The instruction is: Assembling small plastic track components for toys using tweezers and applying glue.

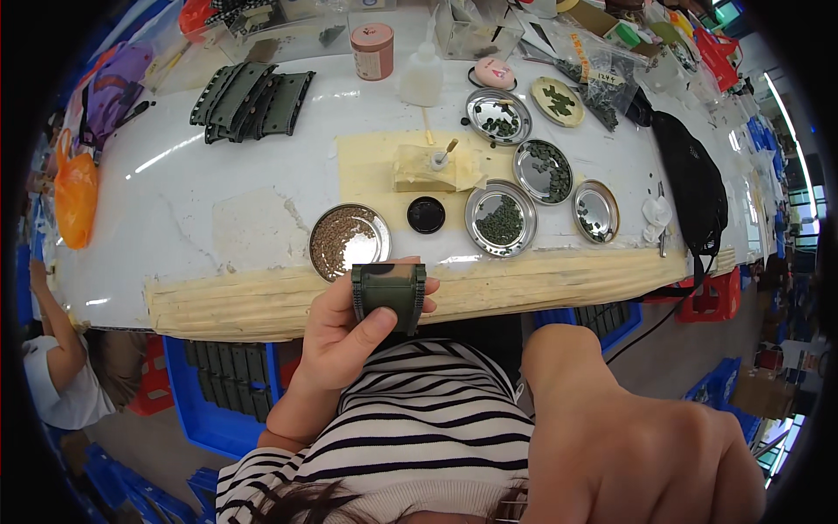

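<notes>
My left hand [336, 336] grips a dark green ridged-edged plastic part [388, 295] just over the table's front edge. The thumb presses on its near face, and the fingers wrap behind it. At lower right, my right hand [655, 463] is raised very close to the camera. Its knuckles are bent and its fingers curl out of sight, so what they hold, if anything, is hidden. Beyond the left hand stands a round metal dish [381, 231] of small brown pieces. A black round lid or small dish [426, 215] lies to its right.
Metal dishes of small green pieces [500, 220] stand right of centre, near a yellow taped block [428, 168]. Similar green parts [253, 100] are stacked at back left. A white squeeze bottle [422, 77] and pink tin [373, 51] stand behind. A blue crate [205, 419] sits below the table.
</notes>
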`<action>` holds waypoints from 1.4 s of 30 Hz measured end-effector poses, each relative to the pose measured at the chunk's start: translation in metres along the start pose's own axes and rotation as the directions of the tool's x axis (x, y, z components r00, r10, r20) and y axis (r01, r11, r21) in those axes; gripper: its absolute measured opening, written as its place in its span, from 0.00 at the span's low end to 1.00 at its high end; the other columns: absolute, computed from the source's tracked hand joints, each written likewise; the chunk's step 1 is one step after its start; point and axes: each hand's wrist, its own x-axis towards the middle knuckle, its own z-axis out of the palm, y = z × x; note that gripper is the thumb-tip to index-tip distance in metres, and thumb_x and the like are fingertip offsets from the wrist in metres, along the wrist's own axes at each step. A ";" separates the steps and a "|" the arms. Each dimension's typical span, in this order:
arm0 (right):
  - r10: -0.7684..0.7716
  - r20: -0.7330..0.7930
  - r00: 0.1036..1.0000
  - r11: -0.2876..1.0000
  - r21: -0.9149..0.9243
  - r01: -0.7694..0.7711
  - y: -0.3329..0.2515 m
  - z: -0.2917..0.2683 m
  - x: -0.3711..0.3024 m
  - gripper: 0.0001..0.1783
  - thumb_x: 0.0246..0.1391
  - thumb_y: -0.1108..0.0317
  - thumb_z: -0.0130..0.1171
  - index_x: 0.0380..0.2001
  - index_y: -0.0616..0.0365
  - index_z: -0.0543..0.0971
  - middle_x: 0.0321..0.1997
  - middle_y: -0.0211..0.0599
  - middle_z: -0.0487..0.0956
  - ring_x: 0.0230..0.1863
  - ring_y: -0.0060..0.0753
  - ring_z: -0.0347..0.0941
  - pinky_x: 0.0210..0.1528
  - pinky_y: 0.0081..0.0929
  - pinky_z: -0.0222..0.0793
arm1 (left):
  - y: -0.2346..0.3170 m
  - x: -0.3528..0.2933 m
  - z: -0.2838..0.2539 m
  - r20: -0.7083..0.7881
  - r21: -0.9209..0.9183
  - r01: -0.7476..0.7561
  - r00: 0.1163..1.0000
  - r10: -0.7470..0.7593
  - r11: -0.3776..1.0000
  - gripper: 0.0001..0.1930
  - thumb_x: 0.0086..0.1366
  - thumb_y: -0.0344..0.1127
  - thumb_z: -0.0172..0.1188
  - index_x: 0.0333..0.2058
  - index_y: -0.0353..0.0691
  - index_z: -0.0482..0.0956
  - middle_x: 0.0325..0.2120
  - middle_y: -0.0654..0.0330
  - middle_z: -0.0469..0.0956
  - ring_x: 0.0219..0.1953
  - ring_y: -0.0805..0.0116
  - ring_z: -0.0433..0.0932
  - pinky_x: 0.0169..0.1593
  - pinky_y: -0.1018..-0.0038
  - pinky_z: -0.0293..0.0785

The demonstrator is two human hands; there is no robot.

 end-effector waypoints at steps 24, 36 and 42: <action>-0.204 -0.093 0.975 -0.131 -0.984 -0.122 -0.060 -0.114 -0.061 0.20 0.66 0.62 0.43 0.26 0.65 0.74 0.16 0.27 0.65 0.17 0.16 0.55 0.23 0.18 0.52 | -0.001 0.001 0.003 0.067 0.186 0.032 0.997 -0.045 0.982 0.18 0.65 0.25 0.52 0.54 0.26 0.66 0.47 0.46 0.76 0.50 0.60 0.76 0.54 0.67 0.72; -0.439 -0.315 0.842 -0.824 -0.232 -0.517 -0.152 -0.218 -0.078 0.16 0.56 0.58 0.57 0.45 0.53 0.80 0.41 0.41 0.76 0.39 0.39 0.75 0.42 0.33 0.70 | 0.001 0.004 0.016 -0.012 0.017 0.173 0.985 -0.173 0.985 0.21 0.68 0.35 0.52 0.55 0.29 0.65 0.47 0.45 0.75 0.44 0.62 0.78 0.49 0.66 0.75; -0.413 -0.349 0.841 -0.847 -0.192 -0.496 -0.173 -0.234 -0.077 0.13 0.57 0.62 0.57 0.40 0.58 0.80 0.34 0.40 0.76 0.33 0.39 0.75 0.37 0.32 0.70 | -0.005 0.002 0.012 0.038 -0.202 0.195 0.981 -0.191 0.960 0.27 0.72 0.48 0.38 0.58 0.29 0.60 0.52 0.44 0.70 0.49 0.63 0.75 0.54 0.66 0.71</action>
